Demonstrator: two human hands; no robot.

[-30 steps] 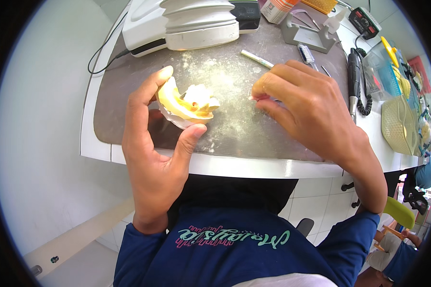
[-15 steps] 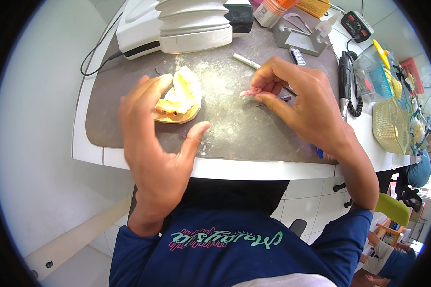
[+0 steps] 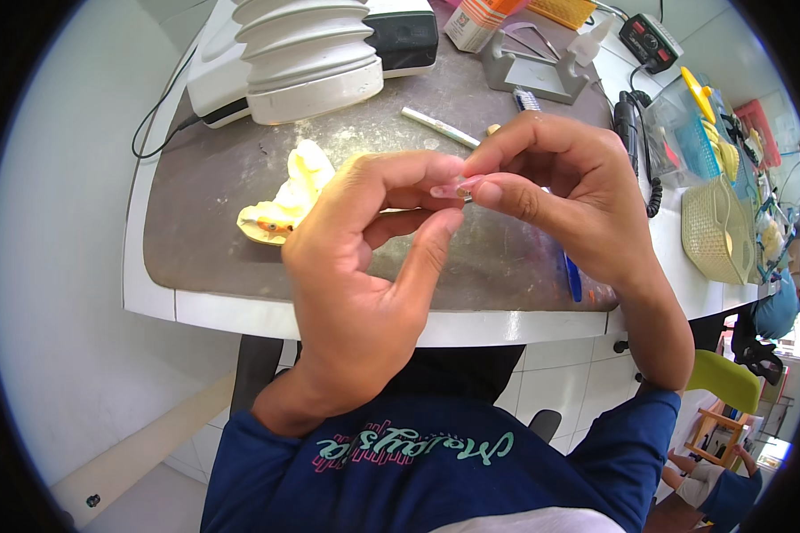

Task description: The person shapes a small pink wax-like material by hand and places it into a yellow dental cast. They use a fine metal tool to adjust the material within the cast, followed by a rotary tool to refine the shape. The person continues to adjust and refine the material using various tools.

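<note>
My right hand (image 3: 571, 191) pinches a small pink denture-like piece (image 3: 455, 189) between thumb and fingertips, held above the mat. My left hand (image 3: 356, 258) is beside it, its fingers curved behind the piece and its thumb standing apart below; the fingertips come close to those of the right hand. Whether they touch the piece is hard to see. Left of my left hand, a pale yellow dental cast (image 3: 300, 182) rests on the dark mat, partly covered by that hand. An orange-brown part with small dark round spots (image 3: 276, 226) shows on its near side.
A white ribbed hose (image 3: 307, 53) stands at the back left beside a white machine. A white pen-like stick (image 3: 440, 127), a brush (image 3: 525, 99) and a grey holder (image 3: 542, 75) lie behind my hands. To the right are a black handpiece (image 3: 627, 129) and cream basket (image 3: 718, 233).
My left hand has moved right, away from the dental cast, up to the pink piece in my right hand. The whole view has shifted slightly.
</note>
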